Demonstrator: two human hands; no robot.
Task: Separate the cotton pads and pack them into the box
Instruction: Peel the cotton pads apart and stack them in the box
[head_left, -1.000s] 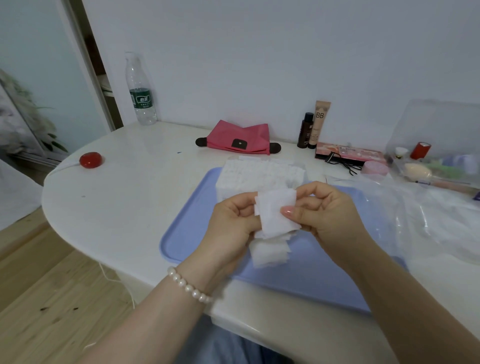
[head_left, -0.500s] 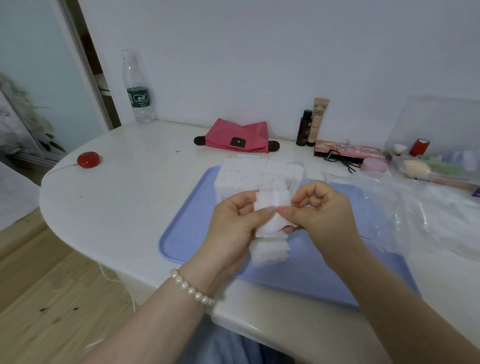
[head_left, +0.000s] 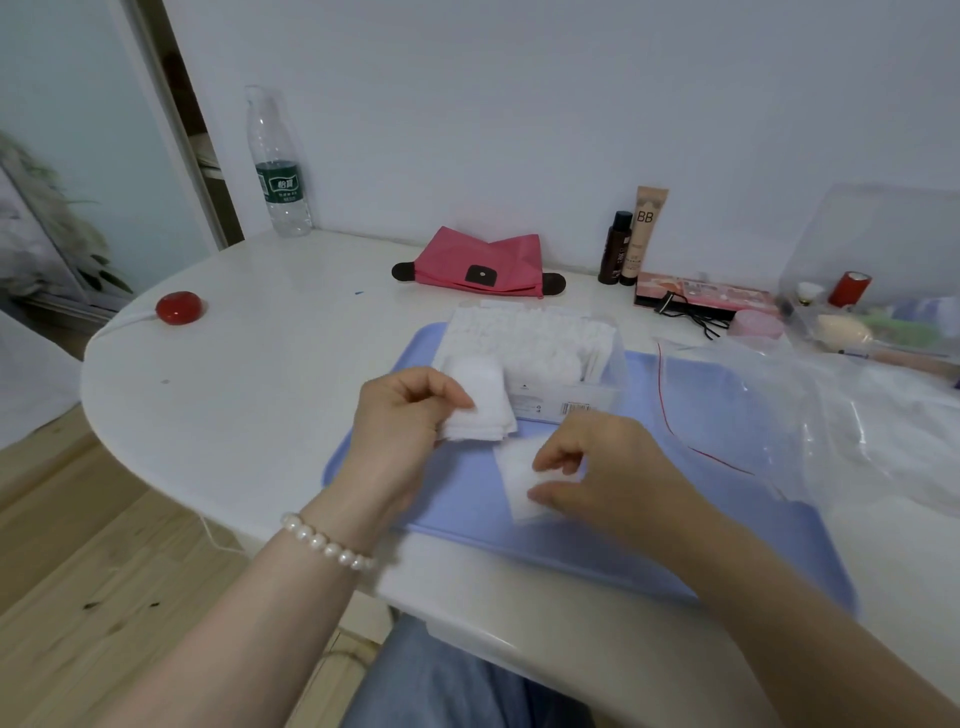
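The left hand (head_left: 400, 421) pinches a small stack of cotton pads (head_left: 480, 410) just in front of the clear box (head_left: 540, 358), already filled with pads. The right hand (head_left: 597, 478), blurred, seems to pinch a single pad (head_left: 514, 478) over the blue tray (head_left: 727, 415), with a plastic bag (head_left: 831, 415) at right.

The left hand (head_left: 400, 415) pinches a small stack of cotton pads (head_left: 480, 410) above the blue tray (head_left: 457, 499) on the white desk (head_left: 270, 364). The right hand (head_left: 597, 473), blurred, pinches a single pad (head_left: 517, 480) low over the tray. Behind them stands the clear box (head_left: 561, 358), partly filled with pads; a clear plastic bag (head_left: 810, 415) lies to the right.
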